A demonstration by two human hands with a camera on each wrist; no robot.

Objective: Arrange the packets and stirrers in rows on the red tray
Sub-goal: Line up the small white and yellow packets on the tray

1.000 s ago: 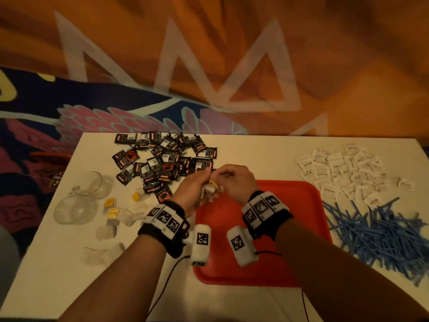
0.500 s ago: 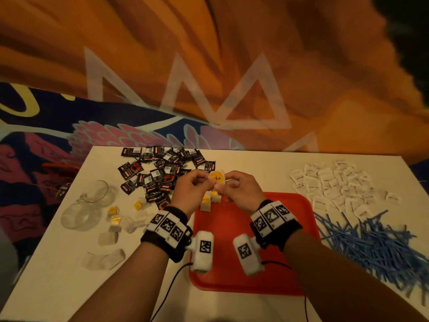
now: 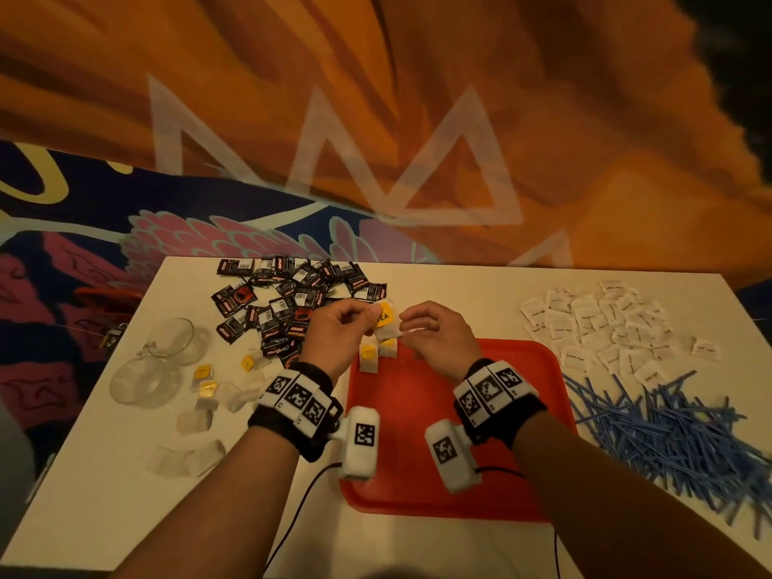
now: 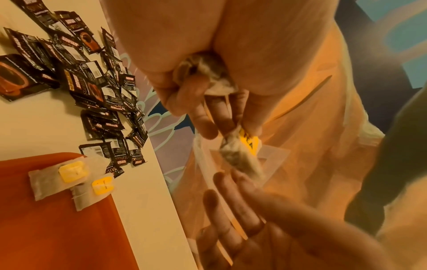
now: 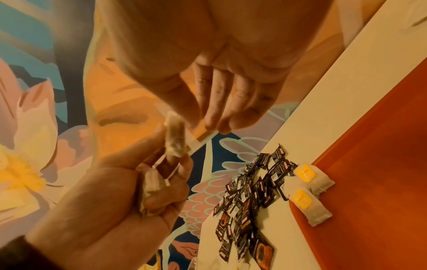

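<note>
Red tray (image 3: pixel 522 411) | black packets (image 3: pixel 288 302) beside | left hand (image 3: pixel 338 332) pinches teabag (image 3: pixel 386 323) | right hand (image 3: pixel 434 336) relaxed

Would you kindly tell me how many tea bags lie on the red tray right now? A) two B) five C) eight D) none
A: two tea bags lie at the tray's far left corner; a third is held in the left hand.
</note>
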